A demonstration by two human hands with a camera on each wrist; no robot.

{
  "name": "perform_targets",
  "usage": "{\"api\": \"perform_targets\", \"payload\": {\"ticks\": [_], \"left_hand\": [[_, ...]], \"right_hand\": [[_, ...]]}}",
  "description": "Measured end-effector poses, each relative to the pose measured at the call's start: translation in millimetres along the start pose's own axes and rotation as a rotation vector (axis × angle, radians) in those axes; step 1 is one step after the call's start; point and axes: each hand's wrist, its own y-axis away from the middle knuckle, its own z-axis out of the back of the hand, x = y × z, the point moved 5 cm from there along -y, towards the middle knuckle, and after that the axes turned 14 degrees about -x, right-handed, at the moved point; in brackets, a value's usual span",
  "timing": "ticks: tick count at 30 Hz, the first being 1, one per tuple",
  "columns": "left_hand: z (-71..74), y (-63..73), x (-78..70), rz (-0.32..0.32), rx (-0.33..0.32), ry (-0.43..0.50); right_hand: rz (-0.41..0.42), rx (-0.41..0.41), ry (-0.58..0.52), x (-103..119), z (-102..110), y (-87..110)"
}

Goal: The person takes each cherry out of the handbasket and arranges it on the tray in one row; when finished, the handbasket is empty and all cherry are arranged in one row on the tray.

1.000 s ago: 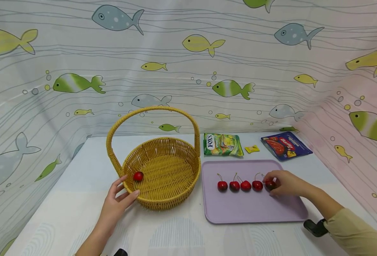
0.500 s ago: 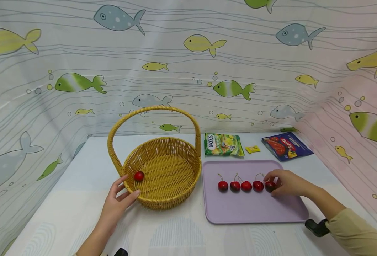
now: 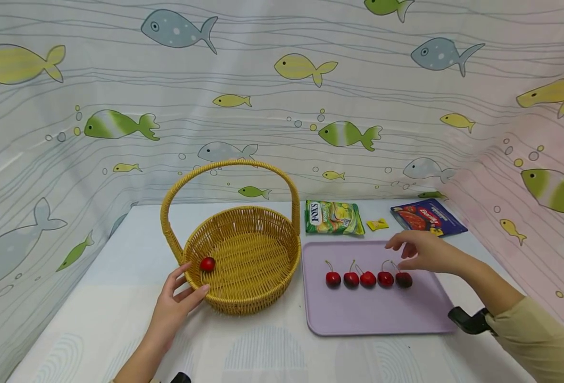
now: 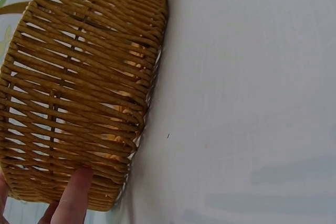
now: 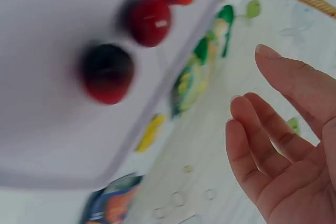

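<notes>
My left hand (image 3: 174, 308) rests against the near left side of a round yellow wicker basket (image 3: 243, 304) with a tall handle. Its fingers spread along the rim, and in the left wrist view one fingertip (image 4: 79, 187) touches the woven outer wall. Inside the basket, at the left, lies one red cherry (image 3: 207, 264). Several cherries with stems form a row on a lilac tray (image 3: 373, 314); the rightmost cherry (image 3: 404, 280) is darker. Just above and behind it hovers my right hand (image 3: 428, 252), holding nothing, thumb and fingers apart.
Behind the tray lie a green Fox's candy bag (image 3: 333, 218), a small yellow wrapped candy (image 3: 377, 224) and a blue Barilla pouch (image 3: 428, 215), partly hidden by my right hand. A fish-print cloth (image 3: 263, 122) hangs at the back and sides of the white table (image 3: 243, 346).
My right hand has let go of the rightmost cherry and lifted up and away from it. That cherry stays on the tray. The left hand and basket have not moved.
</notes>
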Motion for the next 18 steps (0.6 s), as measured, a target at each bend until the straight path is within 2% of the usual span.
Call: {"api": "perform_targets", "payload": {"ticks": [7,18], "left_hand": [[0.1,1.6,-1.1,-0.003,-0.002,-0.009],[0.1,2.6,-2.0,-0.01,-0.004,0.003]], "right_hand": [[0.081,-0.011,-0.024,33.5,-0.9,-25.4],[0.182,0.055,-0.121,82.2,-22.1,-65.4]]}}
